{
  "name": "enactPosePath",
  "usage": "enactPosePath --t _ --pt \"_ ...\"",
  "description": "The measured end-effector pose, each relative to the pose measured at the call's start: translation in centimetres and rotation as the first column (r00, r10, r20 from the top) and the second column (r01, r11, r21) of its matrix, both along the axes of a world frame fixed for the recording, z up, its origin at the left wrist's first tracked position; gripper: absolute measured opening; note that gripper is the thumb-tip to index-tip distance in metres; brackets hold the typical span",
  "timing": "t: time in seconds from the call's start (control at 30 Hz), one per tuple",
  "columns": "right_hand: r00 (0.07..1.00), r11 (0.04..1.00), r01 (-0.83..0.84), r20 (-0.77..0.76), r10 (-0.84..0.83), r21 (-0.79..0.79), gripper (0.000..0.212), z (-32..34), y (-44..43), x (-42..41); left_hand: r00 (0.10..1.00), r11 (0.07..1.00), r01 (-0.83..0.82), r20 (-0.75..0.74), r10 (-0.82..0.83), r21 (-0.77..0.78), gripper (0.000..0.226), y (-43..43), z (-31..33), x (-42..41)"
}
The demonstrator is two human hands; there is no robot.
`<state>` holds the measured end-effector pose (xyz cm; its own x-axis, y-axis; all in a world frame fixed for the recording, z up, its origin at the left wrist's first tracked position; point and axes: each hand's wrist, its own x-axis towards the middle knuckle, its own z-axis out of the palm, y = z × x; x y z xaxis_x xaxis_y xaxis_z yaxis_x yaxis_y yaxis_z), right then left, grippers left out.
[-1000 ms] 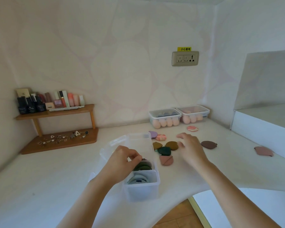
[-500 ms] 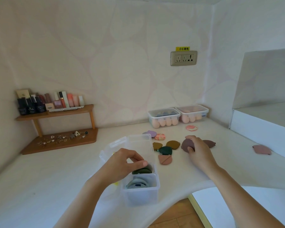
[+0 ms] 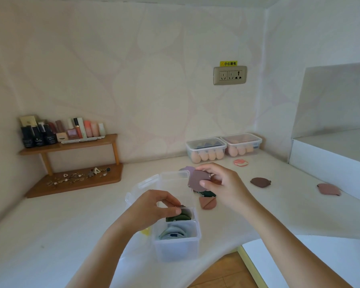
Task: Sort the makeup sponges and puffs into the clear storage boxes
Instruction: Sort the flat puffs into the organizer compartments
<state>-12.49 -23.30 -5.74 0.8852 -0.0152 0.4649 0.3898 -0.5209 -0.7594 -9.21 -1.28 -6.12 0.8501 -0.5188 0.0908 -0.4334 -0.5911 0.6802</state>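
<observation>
While the right hand (image 3: 222,183) pinches a mauve puff (image 3: 197,180) at 12 o'clock above the box (image 3: 176,244) | left hand (image 3: 154,206) presses stacked puffs (image 3: 178,217) | risk: overfilled compartment ejects puffs.

Mauve puff (image 3: 197,179), dark-green puffs (image 3: 178,217) — clear box (image 3: 176,246), brown shelf (image 3: 75,142)

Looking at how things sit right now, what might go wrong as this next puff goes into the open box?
1. The clear storage box sits near the counter's front edge; a push could tip it off.
2. The left hand covers the compartment of dark green puffs, so the mauve puff in the right hand may snag or miss.
</observation>
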Motion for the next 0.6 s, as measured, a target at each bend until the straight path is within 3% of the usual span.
enactPosePath --t 0.23,0.6 --pt "0.999 0.938 -0.047 -0.024 0.041 -0.343 0.023 1.4 3.8 0.4 0.992 0.994 -0.106 0.073 0.104 0.024 0.012 -0.8 -0.8 0.3" --pt "0.982 0.840 -0.123 -0.186 0.027 -0.528 0.016 2.9 4.4 0.4 0.993 0.998 -0.064 0.093 0.066 -0.022 0.008 -0.1 0.2 -0.7"
